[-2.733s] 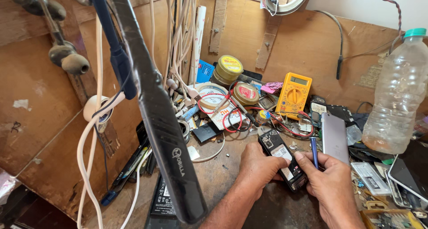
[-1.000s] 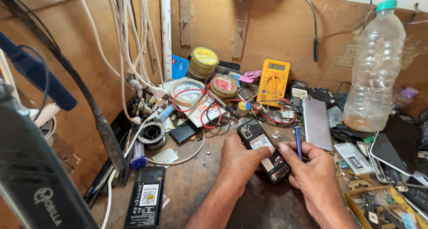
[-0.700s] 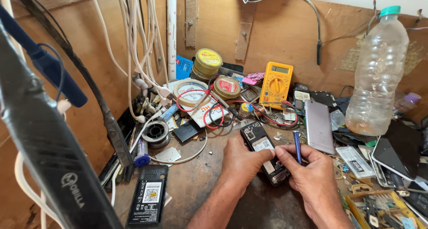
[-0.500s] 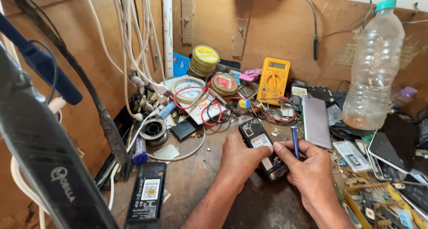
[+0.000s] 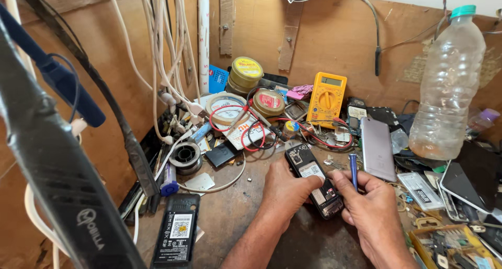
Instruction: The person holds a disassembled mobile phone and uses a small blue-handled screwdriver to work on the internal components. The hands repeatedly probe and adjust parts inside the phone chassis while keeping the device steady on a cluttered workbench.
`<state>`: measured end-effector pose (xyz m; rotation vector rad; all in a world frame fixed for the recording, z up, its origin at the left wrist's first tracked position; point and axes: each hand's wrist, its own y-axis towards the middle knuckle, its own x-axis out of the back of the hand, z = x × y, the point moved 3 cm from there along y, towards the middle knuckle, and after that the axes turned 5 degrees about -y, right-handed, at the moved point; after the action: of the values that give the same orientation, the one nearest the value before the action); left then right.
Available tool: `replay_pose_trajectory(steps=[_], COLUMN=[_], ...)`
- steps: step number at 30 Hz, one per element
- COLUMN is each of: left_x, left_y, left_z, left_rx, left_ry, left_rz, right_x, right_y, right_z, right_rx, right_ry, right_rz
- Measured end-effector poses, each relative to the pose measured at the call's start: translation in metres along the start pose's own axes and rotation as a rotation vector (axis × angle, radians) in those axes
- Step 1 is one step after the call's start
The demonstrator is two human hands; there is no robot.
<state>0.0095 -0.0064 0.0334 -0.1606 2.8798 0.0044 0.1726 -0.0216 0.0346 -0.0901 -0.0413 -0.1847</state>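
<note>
Hands barely shifted; left hand (image 5: 286,189) grips opened phone (image 5: 314,179), right hand (image 5: 372,205) pinches blue screwdriver (image 5: 353,169) upright.

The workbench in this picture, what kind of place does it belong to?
Probably a small phone repair bench. The left hand steadies an opened black phone, the right hand holds a blue screwdriver, and a yellow multimeter stands behind.

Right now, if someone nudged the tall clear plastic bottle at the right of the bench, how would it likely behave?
The plastic bottle looks nearly empty, with only a little liquid at its base, so it is probably light. Tall, narrow and upright, it would likely tip rather than slide. Its thin, ribbed walls would probably dent under a squeeze. If it fell, it would land among the phones beside it.
</note>
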Motion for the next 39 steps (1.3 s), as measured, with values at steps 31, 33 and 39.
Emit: replay_pose_trajectory(steps=[31, 33, 39], left_x=[0.019, 0.018, 0.019], left_y=[0.005, 0.007, 0.010], left_z=[-0.008, -0.008, -0.004], left_rx=[0.047, 0.015, 0.064], left_ry=[0.104, 0.114, 0.071], left_rz=[-0.141, -0.098, -0.040], right_x=[0.012, 0.009, 0.002], right_y=[-0.002, -0.003, -0.017], right_z=[0.007, 0.009, 0.025], right_rx=[0.520, 0.526, 0.588], right_ry=[-0.173, -0.207, -0.002], right_rz=[-0.211, -0.265, -0.264])
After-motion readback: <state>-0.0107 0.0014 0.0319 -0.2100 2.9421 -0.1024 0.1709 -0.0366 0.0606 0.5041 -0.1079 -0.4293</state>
